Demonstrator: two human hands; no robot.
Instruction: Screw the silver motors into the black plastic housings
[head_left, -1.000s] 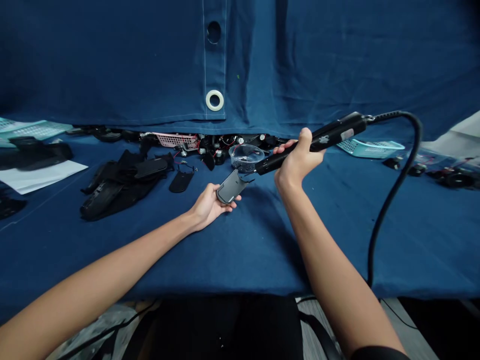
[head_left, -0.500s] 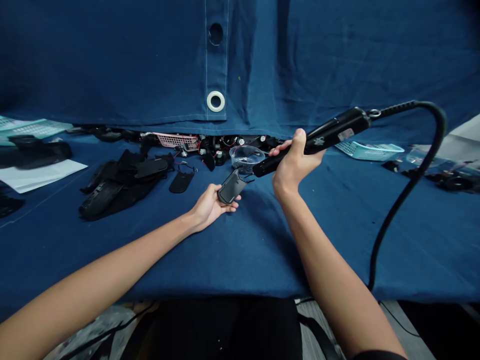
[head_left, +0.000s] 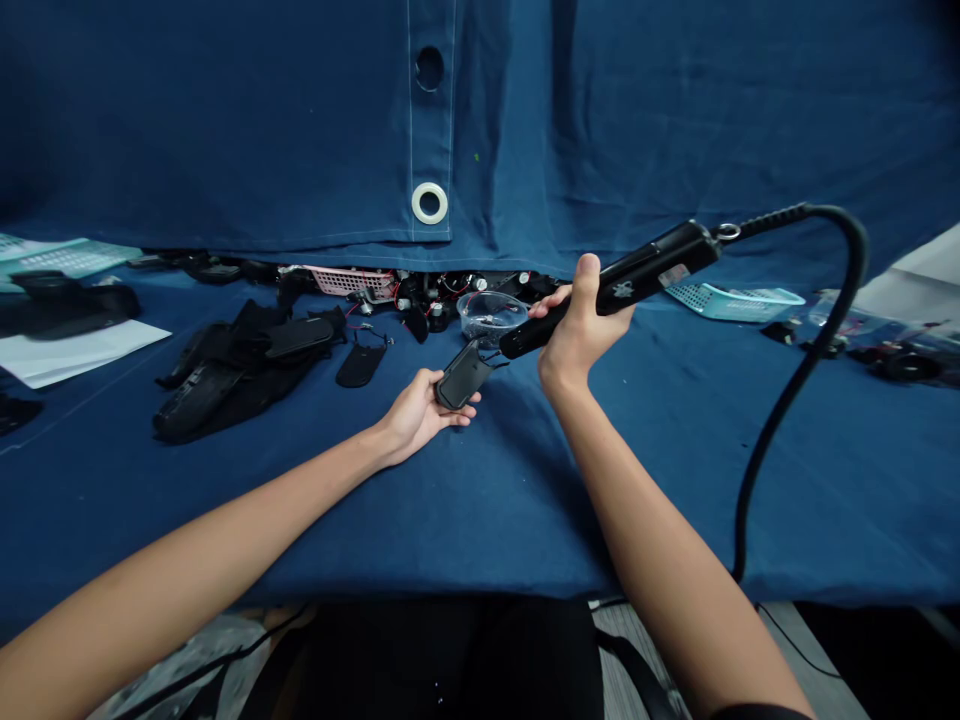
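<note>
My left hand is closed on a flat black plastic part with a rounded end and thin prongs at its far end. Wrapped round a black corded electric screwdriver is my right hand. The screwdriver slants down to the left, and its front end is close to the prongs; whether its bit touches the part cannot be made out. Just behind stands a clear plastic bowl with small bits in it. A similar black part lies on the blue cloth to the left.
A heap of black parts and a white sheet lie at left. Behind are a pink basket and wired pieces. A light blue basket stands at right. The screwdriver's thick cord loops down over the table edge.
The screwdriver and my right hand have shifted slightly left and a little down, bringing the front end nearer the black part. My left hand stays almost still.
</note>
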